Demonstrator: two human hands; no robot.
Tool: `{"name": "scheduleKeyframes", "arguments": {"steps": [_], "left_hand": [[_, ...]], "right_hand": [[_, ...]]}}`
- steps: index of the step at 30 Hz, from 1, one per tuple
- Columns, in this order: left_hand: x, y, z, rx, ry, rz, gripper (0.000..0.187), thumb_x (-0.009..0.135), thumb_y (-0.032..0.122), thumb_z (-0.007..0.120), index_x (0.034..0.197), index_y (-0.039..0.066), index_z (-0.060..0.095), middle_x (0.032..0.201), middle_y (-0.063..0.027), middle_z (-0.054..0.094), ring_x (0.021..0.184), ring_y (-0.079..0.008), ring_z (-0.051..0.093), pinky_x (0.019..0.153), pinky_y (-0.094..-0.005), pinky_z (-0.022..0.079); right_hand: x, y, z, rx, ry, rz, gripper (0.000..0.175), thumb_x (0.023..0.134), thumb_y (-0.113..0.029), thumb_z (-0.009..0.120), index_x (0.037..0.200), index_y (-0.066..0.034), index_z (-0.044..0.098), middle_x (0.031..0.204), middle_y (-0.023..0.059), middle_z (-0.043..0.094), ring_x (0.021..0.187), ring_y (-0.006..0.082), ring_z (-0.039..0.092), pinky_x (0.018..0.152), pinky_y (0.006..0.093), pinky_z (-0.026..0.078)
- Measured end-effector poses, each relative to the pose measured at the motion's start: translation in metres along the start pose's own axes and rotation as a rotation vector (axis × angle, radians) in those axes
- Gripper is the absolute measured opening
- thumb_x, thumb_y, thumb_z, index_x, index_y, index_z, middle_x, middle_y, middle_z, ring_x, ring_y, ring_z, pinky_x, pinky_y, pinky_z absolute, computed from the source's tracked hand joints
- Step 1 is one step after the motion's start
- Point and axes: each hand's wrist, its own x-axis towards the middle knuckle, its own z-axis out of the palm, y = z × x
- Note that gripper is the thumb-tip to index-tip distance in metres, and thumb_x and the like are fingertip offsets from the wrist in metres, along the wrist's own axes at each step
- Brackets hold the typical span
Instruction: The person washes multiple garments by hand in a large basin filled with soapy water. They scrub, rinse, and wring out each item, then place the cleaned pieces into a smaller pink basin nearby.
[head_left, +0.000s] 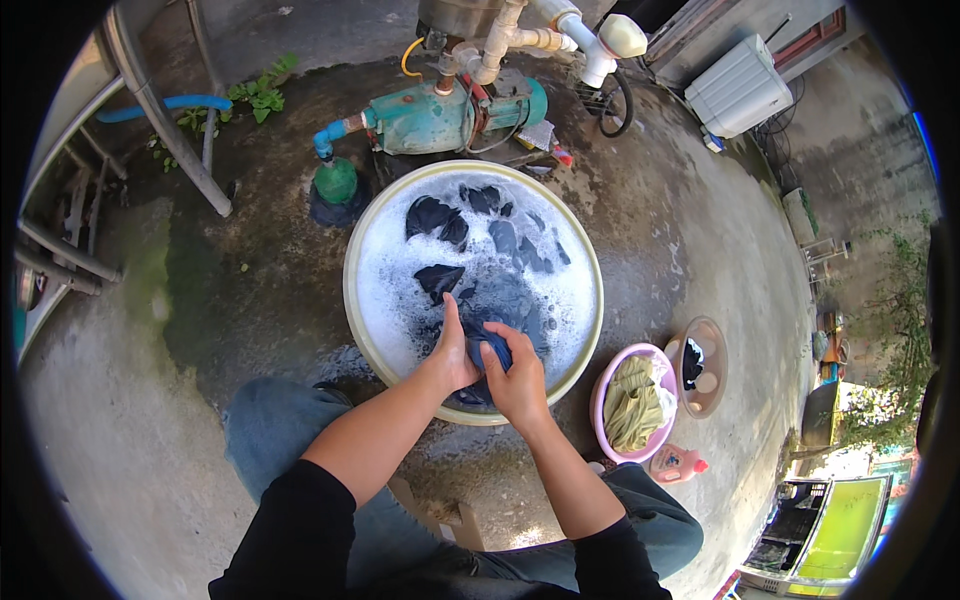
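A large round basin (351, 315) holds foamy water, with dark cloth (435, 217) showing through the suds. Over its near side, my right hand (517, 375) grips a bunched dark blue garment (491, 349), its fingers curled over the fabric. My left hand (454, 356) presses against the garment's left side with the thumb pointing up and the palm turned inward; its other fingers are mostly hidden behind the cloth. The lower part of the garment hangs down at the basin's near edge.
A green water pump (424, 120) with pipes stands beyond the basin. To the right are a pink basin (598, 409) of olive and white clothes, a translucent basin (721, 375) with a dark item, and a pink detergent bottle (673, 463). Metal legs (161, 120) stand at left.
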Motion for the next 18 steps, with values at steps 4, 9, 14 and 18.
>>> {"name": "scheduleKeyframes", "arguments": {"steps": [4,9,14,18], "left_hand": [[0.034,0.008,-0.010,0.089,0.085,-0.068,0.079,0.092,0.065,0.013,0.121,0.000,0.046,0.094,-0.0165,0.064,0.075,-0.0323,0.065,0.065,-0.0451,0.055],[0.050,-0.011,-0.015,0.245,0.382,-0.005,0.042,0.096,0.039,0.043,0.112,0.001,0.049,0.087,-0.0145,0.063,0.069,-0.0279,0.061,0.062,-0.0403,0.051],[0.026,-0.020,0.022,0.165,0.396,0.308,0.037,0.095,0.035,0.041,0.096,0.003,0.060,0.095,-0.0082,0.064,0.086,-0.0253,0.060,0.076,-0.0373,0.047],[0.000,-0.009,0.051,0.874,0.274,0.480,0.040,0.093,0.035,0.043,0.089,0.000,0.062,0.089,-0.0134,0.066,0.083,-0.0321,0.061,0.077,-0.0396,0.045]], "right_hand": [[-0.035,-0.046,0.004,-0.125,0.068,-0.188,0.017,0.085,-0.016,0.063,0.100,-0.0081,0.061,0.090,0.0147,0.060,0.075,0.0343,0.061,0.064,0.0388,0.050],[-0.010,-0.035,0.013,-0.137,0.248,-0.148,0.018,0.088,-0.017,0.060,0.078,-0.0009,0.061,0.071,0.0184,0.060,0.068,0.0397,0.060,0.063,0.0438,0.048],[0.031,0.038,0.008,-0.072,0.289,0.272,0.038,0.094,-0.031,0.046,0.078,-0.0017,0.063,0.066,0.0174,0.060,0.063,0.0314,0.061,0.063,0.0420,0.047],[0.022,0.071,-0.004,0.338,0.066,0.489,0.032,0.095,-0.029,0.045,0.083,-0.0061,0.064,0.074,0.0071,0.061,0.069,0.0173,0.056,0.064,0.0332,0.044]]}}
